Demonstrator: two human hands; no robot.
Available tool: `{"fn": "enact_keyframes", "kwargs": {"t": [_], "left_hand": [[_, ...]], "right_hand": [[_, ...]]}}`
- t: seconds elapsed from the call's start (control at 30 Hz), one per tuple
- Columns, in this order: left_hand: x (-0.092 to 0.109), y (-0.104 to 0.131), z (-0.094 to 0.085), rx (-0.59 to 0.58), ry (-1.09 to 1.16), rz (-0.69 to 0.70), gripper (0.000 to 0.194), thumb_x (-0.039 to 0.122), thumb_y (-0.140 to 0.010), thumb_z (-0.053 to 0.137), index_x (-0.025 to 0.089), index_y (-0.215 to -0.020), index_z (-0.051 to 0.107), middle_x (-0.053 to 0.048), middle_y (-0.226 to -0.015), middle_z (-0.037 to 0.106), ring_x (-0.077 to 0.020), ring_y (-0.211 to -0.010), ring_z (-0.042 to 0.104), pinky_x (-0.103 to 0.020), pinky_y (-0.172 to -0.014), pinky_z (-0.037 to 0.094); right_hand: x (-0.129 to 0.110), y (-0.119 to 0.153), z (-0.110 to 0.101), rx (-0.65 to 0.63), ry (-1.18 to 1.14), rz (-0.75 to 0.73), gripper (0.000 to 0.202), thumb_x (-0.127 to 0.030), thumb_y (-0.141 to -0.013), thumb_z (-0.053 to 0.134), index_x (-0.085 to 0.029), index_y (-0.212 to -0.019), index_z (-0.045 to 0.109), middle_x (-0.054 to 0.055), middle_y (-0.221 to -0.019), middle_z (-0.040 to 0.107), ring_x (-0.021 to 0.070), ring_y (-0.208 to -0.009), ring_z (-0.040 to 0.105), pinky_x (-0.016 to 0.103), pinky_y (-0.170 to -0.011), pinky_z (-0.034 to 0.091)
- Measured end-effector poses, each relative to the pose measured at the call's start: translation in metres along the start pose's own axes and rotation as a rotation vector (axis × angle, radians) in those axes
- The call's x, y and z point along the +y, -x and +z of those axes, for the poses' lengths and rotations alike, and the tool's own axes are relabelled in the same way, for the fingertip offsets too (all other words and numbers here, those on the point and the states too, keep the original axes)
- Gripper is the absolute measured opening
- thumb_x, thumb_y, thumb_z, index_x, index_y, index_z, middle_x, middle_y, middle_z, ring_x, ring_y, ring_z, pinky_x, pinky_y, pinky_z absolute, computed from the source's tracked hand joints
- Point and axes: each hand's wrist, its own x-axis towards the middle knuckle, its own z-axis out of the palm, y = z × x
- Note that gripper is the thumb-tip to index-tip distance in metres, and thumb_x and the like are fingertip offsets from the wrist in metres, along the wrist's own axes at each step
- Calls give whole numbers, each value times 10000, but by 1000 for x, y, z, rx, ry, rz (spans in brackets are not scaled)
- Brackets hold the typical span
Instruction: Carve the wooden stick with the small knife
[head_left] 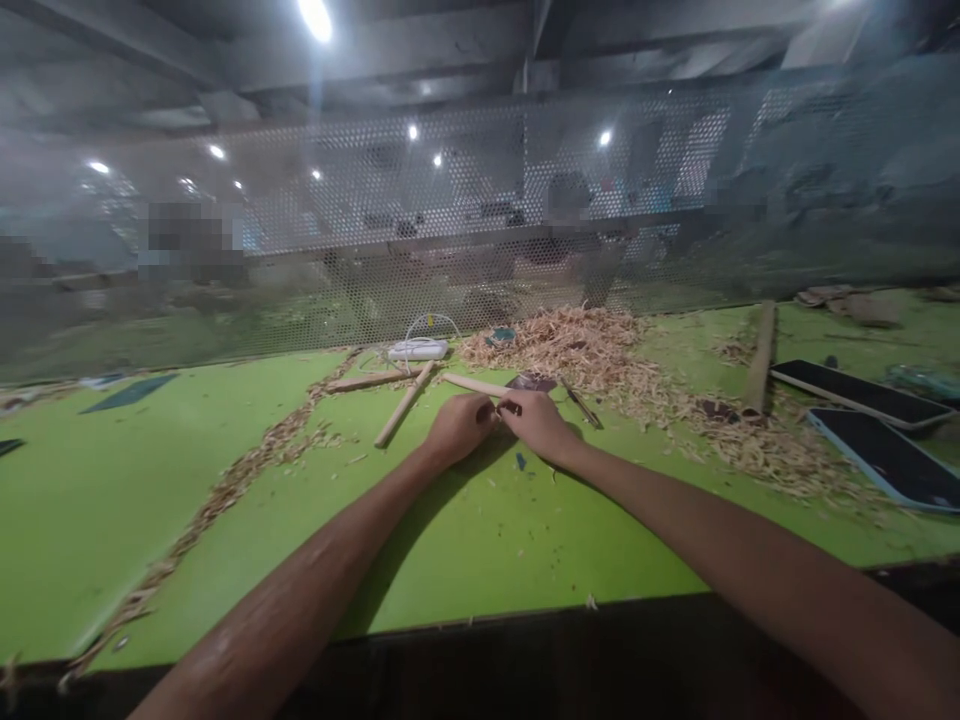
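My left hand (pixel 463 424) and my right hand (pixel 535 422) meet above the green tabletop (pixel 465 550), their fingers curled and pinched close together. Whatever lies between the fingertips is too small to make out. Just behind the hands lies a pale wooden stick (pixel 472 384), partly covered by them. To the left of my left hand another wooden stick (pixel 405 405) rests at a slant, its far end near a darker stick (pixel 371 381). Beyond my right hand are a dark flat scrap (pixel 534 383) and a thin dark tool (pixel 582 406) of unclear kind.
A heap of wood shavings (pixel 577 345) spreads to the right. Near it are a wooden bar (pixel 762 360) and two phones (pixel 862 393) (pixel 889 455). A white power strip (pixel 418 350) with a cable stands by the perforated screen (pixel 450 230). Shavings fill the table seam (pixel 240 480).
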Motion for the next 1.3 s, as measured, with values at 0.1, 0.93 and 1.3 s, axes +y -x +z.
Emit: {"fn": "enact_keyframes", "kwargs": {"t": [0.1, 0.93, 1.3], "left_hand": [[0, 0, 0, -9, -3, 4, 149, 150, -854, 613, 153, -727, 690, -36, -690, 643, -159, -637, 483, -276, -630, 300], [3, 0, -4, -41, -38, -3, 131, 171, -868, 628, 145, -768, 708, -58, -734, 686, -169, -657, 506, -277, -629, 300], [2, 1, -3, -47, -18, 55, 115, 126, -874, 631, 145, -798, 714, -56, -760, 695, -170, -669, 516, -260, -640, 324]], "right_hand": [[0, 0, -1, 6, -15, -4, 183, -81, -932, 658, -149, -980, 821, 92, -930, 782, 165, -773, 672, 289, -768, 499], [5, 0, 0, 20, -40, -94, 173, -85, -905, 651, -156, -917, 809, 60, -847, 766, 144, -731, 626, 264, -751, 480], [2, 0, -2, 11, -8, -24, 184, -77, -884, 675, -157, -934, 833, 69, -854, 776, 163, -737, 656, 285, -765, 502]]}}
